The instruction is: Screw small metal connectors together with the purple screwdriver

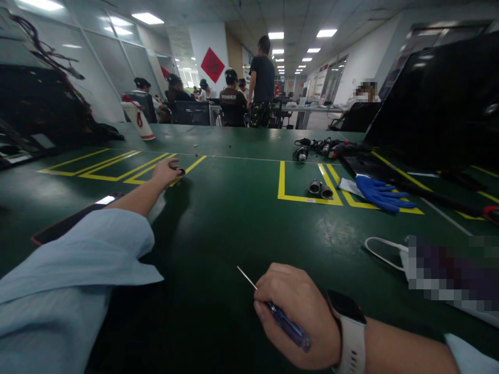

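Note:
My right hand [298, 311], wearing a watch, is closed around a screwdriver [288, 327] with a translucent purple-blue handle. Its thin metal shaft points up and to the left over the green table [218, 223]. Farther off on the left, my outstretched left hand [167, 170] has its fingers curled at a small dark round part [181, 172], just above a yellow-taped box. The fingertips seem to pinch this part, whose kind is too small to make out.
Two metal cylindrical connectors [320, 189] stand in a yellow-taped box at right. Beside them lie a blue glove [380, 193] and cabled connectors [312, 147]. A phone-like dark slab [74, 221] lies under my left forearm. A white cup [139, 120] stands at the far edge; people sit beyond.

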Demonstrator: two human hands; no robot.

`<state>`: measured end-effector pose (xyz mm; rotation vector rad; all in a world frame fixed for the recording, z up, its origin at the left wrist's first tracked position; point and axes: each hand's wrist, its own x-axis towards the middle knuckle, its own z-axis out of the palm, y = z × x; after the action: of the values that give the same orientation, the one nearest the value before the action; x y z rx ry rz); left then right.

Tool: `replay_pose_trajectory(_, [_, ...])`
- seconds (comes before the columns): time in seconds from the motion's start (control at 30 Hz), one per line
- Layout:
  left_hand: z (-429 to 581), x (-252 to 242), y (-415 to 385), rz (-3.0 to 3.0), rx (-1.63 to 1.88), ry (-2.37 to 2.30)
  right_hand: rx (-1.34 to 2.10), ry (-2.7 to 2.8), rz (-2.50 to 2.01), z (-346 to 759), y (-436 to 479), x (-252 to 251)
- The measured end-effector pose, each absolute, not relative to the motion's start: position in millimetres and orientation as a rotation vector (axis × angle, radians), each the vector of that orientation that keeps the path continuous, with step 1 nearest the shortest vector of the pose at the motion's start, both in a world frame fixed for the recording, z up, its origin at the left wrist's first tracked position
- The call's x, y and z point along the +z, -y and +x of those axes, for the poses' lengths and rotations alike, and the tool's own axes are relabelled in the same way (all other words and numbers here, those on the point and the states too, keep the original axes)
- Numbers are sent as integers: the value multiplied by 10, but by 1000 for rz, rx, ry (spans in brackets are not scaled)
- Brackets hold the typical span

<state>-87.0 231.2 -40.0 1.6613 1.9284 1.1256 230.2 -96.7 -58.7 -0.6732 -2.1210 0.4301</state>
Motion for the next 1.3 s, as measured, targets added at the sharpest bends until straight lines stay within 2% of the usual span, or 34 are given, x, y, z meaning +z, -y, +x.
replay_pose_trajectory(0.2, [-952, -482, -2423, 1732, 1059, -2017, 427, 2129, -682, 2298, 963, -569])
replay_pose_trajectory(0.4, [-653, -276, -2287, 1925, 1131, -2060, 424, 2197, -671, 2299, 960, -574])
replay_pose_trajectory(0.53, [-9, -171, -2086, 2158, 1069, -1834, 387, 2302, -736, 2285, 960, -581])
replay_pose_trajectory(0.73, [1312, -220, -1454, 2540, 585, -1113, 305, 2502, -811, 2272, 958, -545])
replay_pose_trajectory(0.87, [2046, -247, -1283, 2631, 455, -836, 225, 2579, -755, 2280, 955, -561])
replay_pose_trajectory(1.07, [2552, -293, -1433, 2556, 342, -769, 163, 2591, -694, 2277, 933, -598])
replay_pose_trajectory(1.3, [2411, -375, -1457, 2421, 402, -788, 165, 2611, -684, 2288, 922, -586])
